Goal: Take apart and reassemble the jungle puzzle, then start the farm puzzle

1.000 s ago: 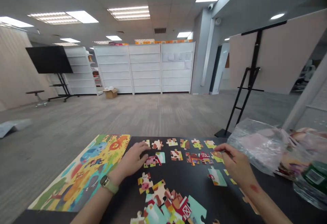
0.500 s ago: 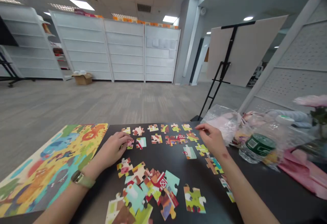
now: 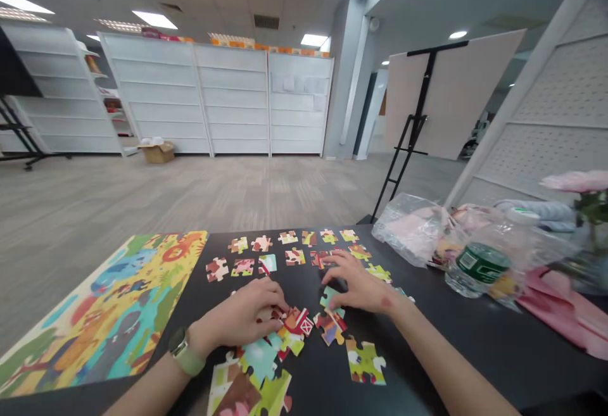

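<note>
Loose puzzle pieces lie in two rows (image 3: 289,246) at the far side of the black table (image 3: 475,334), and a pile of pieces (image 3: 266,365) sits near me. My left hand (image 3: 247,315), with a green watch (image 3: 183,351) on its wrist, rests curled on the pile and touches a red barn piece (image 3: 299,322). My right hand (image 3: 358,286) lies flat with fingers spread over pieces in the table's middle. A green piece (image 3: 365,362) lies alone below it.
A colourful animal picture board (image 3: 95,315) covers the table's left part. Clear plastic bags (image 3: 413,226), a water bottle with a green label (image 3: 475,270) and pink cloth (image 3: 560,308) crowd the right side. A black easel (image 3: 408,131) stands beyond the table.
Both hands have drawn back from the far rows toward the near pile. The left hand now curls on the pile; the right hand has moved left and lies flat.
</note>
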Demonstrator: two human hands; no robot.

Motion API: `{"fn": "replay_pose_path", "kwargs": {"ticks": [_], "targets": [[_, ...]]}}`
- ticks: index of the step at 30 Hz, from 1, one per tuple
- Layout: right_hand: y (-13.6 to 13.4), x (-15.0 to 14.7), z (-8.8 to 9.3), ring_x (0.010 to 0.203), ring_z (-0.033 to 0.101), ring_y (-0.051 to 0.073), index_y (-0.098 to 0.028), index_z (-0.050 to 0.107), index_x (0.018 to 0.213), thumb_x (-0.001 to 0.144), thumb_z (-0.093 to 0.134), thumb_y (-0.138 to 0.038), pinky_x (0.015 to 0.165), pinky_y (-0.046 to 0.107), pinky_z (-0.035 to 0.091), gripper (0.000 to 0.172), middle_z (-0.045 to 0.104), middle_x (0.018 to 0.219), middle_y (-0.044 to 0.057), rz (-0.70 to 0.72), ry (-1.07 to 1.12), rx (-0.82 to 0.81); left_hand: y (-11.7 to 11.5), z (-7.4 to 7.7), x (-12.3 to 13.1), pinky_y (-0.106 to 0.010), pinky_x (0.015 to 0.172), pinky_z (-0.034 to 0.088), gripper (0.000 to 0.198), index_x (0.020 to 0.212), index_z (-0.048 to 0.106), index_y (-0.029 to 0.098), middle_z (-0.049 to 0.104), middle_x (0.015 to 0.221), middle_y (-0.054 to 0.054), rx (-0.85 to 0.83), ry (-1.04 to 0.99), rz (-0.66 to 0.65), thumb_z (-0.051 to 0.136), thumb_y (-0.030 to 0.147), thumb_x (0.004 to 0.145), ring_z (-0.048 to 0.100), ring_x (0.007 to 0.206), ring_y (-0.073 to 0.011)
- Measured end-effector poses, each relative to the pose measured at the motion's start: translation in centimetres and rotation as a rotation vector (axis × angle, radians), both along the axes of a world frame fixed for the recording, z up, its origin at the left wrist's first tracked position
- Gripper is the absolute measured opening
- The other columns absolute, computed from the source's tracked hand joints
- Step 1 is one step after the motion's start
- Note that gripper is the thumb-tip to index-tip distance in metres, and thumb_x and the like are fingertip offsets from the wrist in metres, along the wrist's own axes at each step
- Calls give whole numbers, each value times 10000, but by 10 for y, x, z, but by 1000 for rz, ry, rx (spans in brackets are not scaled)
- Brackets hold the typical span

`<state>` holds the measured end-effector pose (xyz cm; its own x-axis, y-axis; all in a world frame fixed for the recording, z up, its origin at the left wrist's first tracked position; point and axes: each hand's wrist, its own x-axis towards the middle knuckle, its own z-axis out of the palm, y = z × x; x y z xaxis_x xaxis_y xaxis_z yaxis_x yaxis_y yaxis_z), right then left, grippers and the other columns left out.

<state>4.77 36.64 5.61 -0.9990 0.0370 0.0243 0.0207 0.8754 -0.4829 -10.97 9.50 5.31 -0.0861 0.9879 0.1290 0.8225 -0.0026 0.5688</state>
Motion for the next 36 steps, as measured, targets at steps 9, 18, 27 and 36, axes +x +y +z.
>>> {"fn": "replay_pose_path", "kwargs": {"ticks": [9,18,27,36], "targets": [[-3,6,2,1295,495,280,-295,789,997,838,636,-94,1140,515,339,298,665,1242,49,41,45,12,0,-1,6,-394,1045,475,359,1319,649,294,636,1264,-80,0,16,29,596,325,966,592,1181,-267],[-8,0,-6,1112,575,298,-321,798,1074,833,754,-274,1023,481,408,249,692,1043,51,-98,27,90,18,5,47,-522,1129,383,530,1508,477,368,540,1526,-45,11,113,-160,562,484,998,520,1345,-349],[-25,8,6,1228,529,273,-302,785,1045,794,831,-305,1080,429,413,255,625,1245,53,125,13,-32,6,11,21,-414,1014,461,573,1337,642,301,667,1292,-68,-35,100,-60,791,505,823,613,1144,-312],[-52,-22,-19,1150,538,294,-275,790,1102,929,713,-386,1035,483,427,219,656,1152,91,-24,152,116,7,1,13,-287,739,438,367,950,692,250,677,889,14,-13,96,-84,871,457,705,633,824,-201]]}}
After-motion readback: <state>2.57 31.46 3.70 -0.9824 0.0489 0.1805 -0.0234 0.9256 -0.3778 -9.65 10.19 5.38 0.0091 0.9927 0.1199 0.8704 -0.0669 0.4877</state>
